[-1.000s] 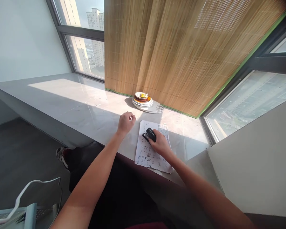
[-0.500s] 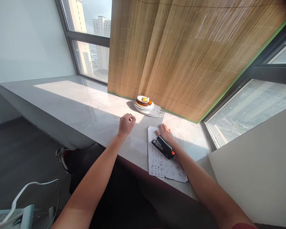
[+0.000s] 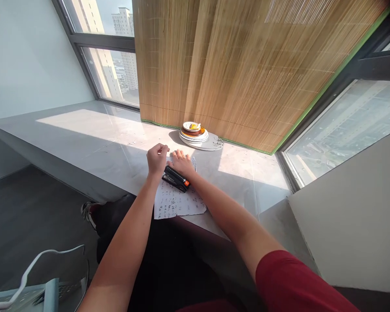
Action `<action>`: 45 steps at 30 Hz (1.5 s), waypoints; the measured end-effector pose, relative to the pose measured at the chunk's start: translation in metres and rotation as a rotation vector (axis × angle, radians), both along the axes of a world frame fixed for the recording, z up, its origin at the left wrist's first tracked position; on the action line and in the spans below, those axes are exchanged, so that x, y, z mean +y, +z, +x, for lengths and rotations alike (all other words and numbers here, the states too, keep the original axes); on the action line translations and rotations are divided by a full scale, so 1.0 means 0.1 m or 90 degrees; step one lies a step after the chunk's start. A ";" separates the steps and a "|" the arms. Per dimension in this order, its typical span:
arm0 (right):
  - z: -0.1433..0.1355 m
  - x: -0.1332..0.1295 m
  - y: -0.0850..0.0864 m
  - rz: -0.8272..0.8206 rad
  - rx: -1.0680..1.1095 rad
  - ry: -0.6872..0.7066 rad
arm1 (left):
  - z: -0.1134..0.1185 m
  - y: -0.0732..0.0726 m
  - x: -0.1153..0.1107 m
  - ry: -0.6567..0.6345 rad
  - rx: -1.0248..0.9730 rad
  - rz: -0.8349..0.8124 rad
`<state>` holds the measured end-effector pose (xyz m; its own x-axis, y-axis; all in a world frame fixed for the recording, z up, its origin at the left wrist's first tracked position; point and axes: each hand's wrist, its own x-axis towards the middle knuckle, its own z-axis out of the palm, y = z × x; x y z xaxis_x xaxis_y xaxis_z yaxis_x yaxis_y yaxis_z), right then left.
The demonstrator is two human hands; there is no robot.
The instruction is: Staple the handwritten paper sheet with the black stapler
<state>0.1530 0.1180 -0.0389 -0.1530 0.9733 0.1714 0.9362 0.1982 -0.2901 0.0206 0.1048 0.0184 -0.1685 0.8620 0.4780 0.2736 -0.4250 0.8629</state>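
Observation:
A sheet of paper covered in handwriting lies on the stone sill, its lower edge torn. On top of it rests a black stapler with an orange end, tilted across the page. My right hand presses flat on the upper part of the sheet, fingers spread, just above the stapler. Beside the paper's upper left, my left hand is closed with its fingers curled towards the thumb. Whatever it may hold is hidden or too small to see.
A stack of plates stands on a round pale board by the bamboo blind. The sill has a front edge near my legs. A white cable hangs at lower left.
My right hand, the paper and the stapler have shifted left, close to my left hand. The left hand's fingers are curled more tightly. The view has moved somewhat.

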 end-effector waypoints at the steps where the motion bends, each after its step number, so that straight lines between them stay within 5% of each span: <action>1: 0.00 -0.01 -0.01 0.004 0.005 -0.003 | -0.01 0.00 0.01 0.005 -0.007 0.003; 10: 0.51 -0.38 0.00 -0.058 -0.022 -0.064 | 0.03 -0.02 -0.05 -0.054 0.044 -0.022; 16: 1.07 -0.66 -0.01 -0.094 -0.054 -0.133 | 0.18 -0.23 -0.11 -0.218 0.403 -0.007; 19: 1.11 -0.68 0.00 -0.091 -0.065 -0.143 | 0.26 -0.33 -0.15 -0.276 0.570 0.001; 23: 1.03 -0.61 0.05 -0.101 -0.053 -0.148 | 0.30 -0.36 -0.19 -0.252 0.697 -0.036; 31: 1.39 -0.89 0.07 -0.093 -0.043 -0.016 | 0.28 -0.31 -0.21 -0.249 0.714 -0.090; 38: 1.89 -1.28 0.06 -0.084 -0.082 -0.047 | 0.27 -0.31 -0.22 -0.261 0.701 -0.091; 42: 1.78 -1.53 0.13 0.076 0.063 -0.133 | 0.26 -0.34 -0.20 -0.255 0.688 -0.079; 45: 1.52 -1.74 0.24 0.140 0.211 -0.041 | 0.26 -0.34 -0.20 -0.249 0.692 -0.074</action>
<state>0.3050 -0.0557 -0.0149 0.0059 0.9134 0.4070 0.8113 0.2336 -0.5359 0.0466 0.0848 -0.0157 0.5693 0.8130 0.1223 0.7619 -0.5776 0.2931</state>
